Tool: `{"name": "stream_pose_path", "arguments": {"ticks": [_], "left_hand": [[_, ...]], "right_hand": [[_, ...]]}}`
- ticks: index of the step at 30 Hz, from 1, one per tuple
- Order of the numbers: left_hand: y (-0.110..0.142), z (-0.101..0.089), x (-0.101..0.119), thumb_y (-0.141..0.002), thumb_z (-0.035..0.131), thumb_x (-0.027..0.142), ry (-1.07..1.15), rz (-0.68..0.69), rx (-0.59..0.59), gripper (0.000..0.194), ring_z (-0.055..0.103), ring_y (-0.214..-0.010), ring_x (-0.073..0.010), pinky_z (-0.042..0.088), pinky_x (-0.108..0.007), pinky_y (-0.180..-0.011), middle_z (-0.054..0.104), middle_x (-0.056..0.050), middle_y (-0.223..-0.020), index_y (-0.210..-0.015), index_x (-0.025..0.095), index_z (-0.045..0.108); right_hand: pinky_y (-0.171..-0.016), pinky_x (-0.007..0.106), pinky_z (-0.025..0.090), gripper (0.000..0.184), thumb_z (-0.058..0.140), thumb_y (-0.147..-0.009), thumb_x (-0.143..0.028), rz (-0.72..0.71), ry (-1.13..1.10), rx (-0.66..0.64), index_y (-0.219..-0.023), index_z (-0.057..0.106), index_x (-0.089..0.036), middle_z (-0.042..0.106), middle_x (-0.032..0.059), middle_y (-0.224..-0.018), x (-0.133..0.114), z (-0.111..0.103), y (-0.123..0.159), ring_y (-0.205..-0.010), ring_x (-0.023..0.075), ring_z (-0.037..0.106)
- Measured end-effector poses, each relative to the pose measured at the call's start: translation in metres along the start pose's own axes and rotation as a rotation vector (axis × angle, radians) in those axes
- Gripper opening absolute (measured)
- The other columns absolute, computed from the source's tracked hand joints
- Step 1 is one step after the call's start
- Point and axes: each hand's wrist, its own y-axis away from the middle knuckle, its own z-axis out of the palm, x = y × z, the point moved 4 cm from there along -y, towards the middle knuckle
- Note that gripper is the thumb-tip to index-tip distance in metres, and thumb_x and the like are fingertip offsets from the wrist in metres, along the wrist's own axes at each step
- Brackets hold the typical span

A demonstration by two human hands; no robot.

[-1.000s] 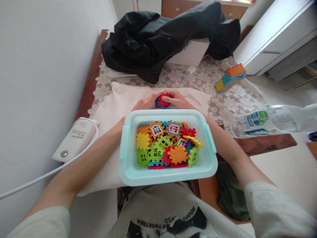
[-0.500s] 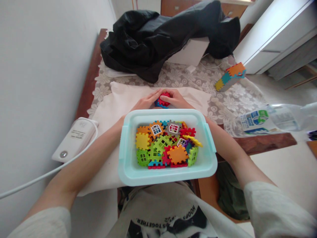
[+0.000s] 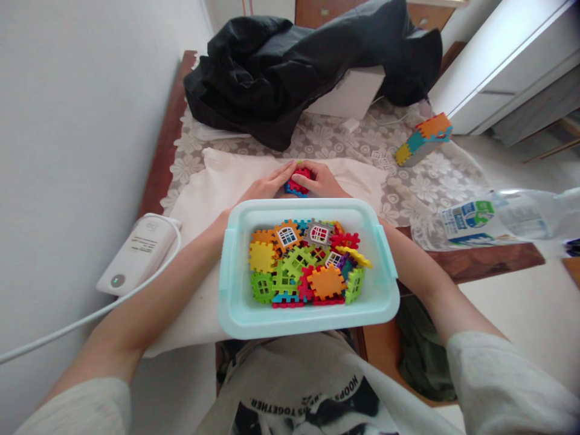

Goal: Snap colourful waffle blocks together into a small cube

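Both my hands meet just beyond the far rim of a pale turquoise bin (image 3: 231, 284) on my lap. Between them sits a small cluster of red and blue interlocking blocks (image 3: 299, 181) on a cream cloth (image 3: 212, 181). My left hand (image 3: 267, 184) lies against the cluster's left side with its fingers extended together. My right hand (image 3: 319, 180) curls around the cluster's right side. The bin holds several bright toothed building tiles (image 3: 308, 266), some with window panes.
A black jacket (image 3: 299, 60) is heaped over a white box at the back of the lace-covered table. An assembled multicoloured block piece (image 3: 422, 139) lies at right, a plastic bottle (image 3: 498, 220) at the table's right edge, and a white adapter with cable (image 3: 138, 254) at left.
My left fingers have straightened and pressed closer along the block cluster. The bin and the view have shifted slightly.
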Motion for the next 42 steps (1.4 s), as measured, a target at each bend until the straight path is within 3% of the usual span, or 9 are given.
{"name": "stream_pose_path", "arguments": {"ticks": [7,11,16,22,26,30,35,38,42], "left_hand": [[-0.001,0.0,-0.001,-0.108,0.072,0.076,-0.031,-0.002,-0.014,0.103,0.048,-0.18,-0.0409,0.04,-0.049,-0.152,0.044,-0.013,-0.196,-0.19,0.02,0.046],[-0.001,-0.002,0.0,-0.112,0.068,0.07,-0.069,-0.011,-0.037,0.097,0.046,-0.181,-0.0385,0.039,-0.046,-0.151,0.042,-0.011,-0.197,-0.191,0.021,0.044],[-0.002,-0.004,0.004,-0.114,0.065,0.068,-0.071,-0.018,-0.048,0.092,0.046,-0.181,-0.0379,0.039,-0.047,-0.152,0.042,-0.01,-0.197,-0.191,0.021,0.045],[-0.001,-0.005,0.014,-0.116,0.063,0.062,-0.119,-0.04,-0.046,0.086,0.049,-0.18,-0.0385,0.04,-0.048,-0.152,0.044,-0.012,-0.196,-0.19,0.02,0.047],[0.0,-0.006,0.018,-0.117,0.061,0.066,-0.138,-0.032,-0.04,0.088,0.052,-0.179,-0.0389,0.042,-0.046,-0.15,0.047,-0.015,-0.195,-0.189,0.017,0.048],[0.001,-0.006,0.015,-0.115,0.06,0.076,-0.109,-0.003,0.014,0.091,0.057,-0.175,-0.0394,0.047,-0.049,-0.148,0.053,-0.015,-0.192,-0.186,0.02,0.054],[0.001,-0.012,0.007,-0.115,0.057,0.076,-0.11,0.012,0.088,0.087,0.061,-0.172,-0.04,0.051,-0.052,-0.145,0.06,-0.017,-0.187,-0.182,0.02,0.059],[0.001,-0.016,0.005,-0.116,0.058,0.072,-0.133,0.008,0.134,0.085,0.062,-0.171,-0.041,0.051,-0.051,-0.145,0.06,-0.02,-0.186,-0.182,0.018,0.06],[0.001,-0.019,0.007,-0.115,0.059,0.077,-0.114,0.006,0.165,0.087,0.062,-0.171,-0.0409,0.05,-0.052,-0.146,0.061,-0.017,-0.186,-0.182,0.022,0.061]], "right_hand": [[-0.088,0.04,0.06,0.056,0.079,-0.099,-0.079,-0.011,0.074,0.076,-0.115,0.072,-0.025,0.08,0.0043,-0.103,0.006,-0.001,0.0,-0.092,0.0256,0.068],[-0.085,0.041,0.06,0.051,0.084,-0.098,-0.073,-0.032,0.106,0.166,-0.106,0.058,-0.03,0.067,-0.0001,-0.097,0.009,-0.004,0.001,-0.086,0.0233,0.061],[-0.08,0.04,0.06,0.049,0.086,-0.099,-0.068,-0.042,0.114,0.153,-0.102,0.054,-0.03,0.063,-0.0021,-0.092,0.009,-0.004,0.0,-0.081,0.0213,0.058],[-0.076,0.038,0.06,0.066,0.086,-0.094,-0.088,-0.064,0.096,0.157,-0.096,0.056,-0.029,0.065,-0.0011,-0.092,0.007,-0.004,-0.002,-0.081,0.0209,0.06],[-0.081,0.041,0.061,0.073,0.07,-0.099,-0.1,-0.125,0.109,0.167,-0.09,0.057,-0.028,0.065,0.0016,-0.092,0.001,-0.005,-0.001,-0.083,0.0227,0.062],[-0.113,0.057,0.065,0.071,0.056,-0.105,-0.1,-0.133,0.147,0.18,-0.098,0.07,-0.03,0.074,0.0125,-0.122,-0.004,-0.008,0.003,-0.119,0.0341,0.072],[-0.151,0.067,0.034,0.063,0.074,-0.098,-0.093,-0.165,0.115,0.066,-0.124,0.076,-0.036,0.06,0.0091,-0.178,-0.01,-0.004,0.006,-0.176,0.0386,0.045],[-0.151,0.063,0.038,0.08,0.093,-0.087,-0.087,-0.133,0.043,-0.021,-0.144,0.07,-0.035,0.046,0.0097,-0.192,-0.012,0.001,0.007,-0.181,0.0391,0.04],[-0.142,0.061,0.054,0.093,0.099,-0.089,-0.076,-0.048,-0.073,-0.032,-0.163,0.061,-0.037,0.059,0.0107,-0.182,-0.011,0.004,0.01,-0.164,0.0389,0.06]]}}
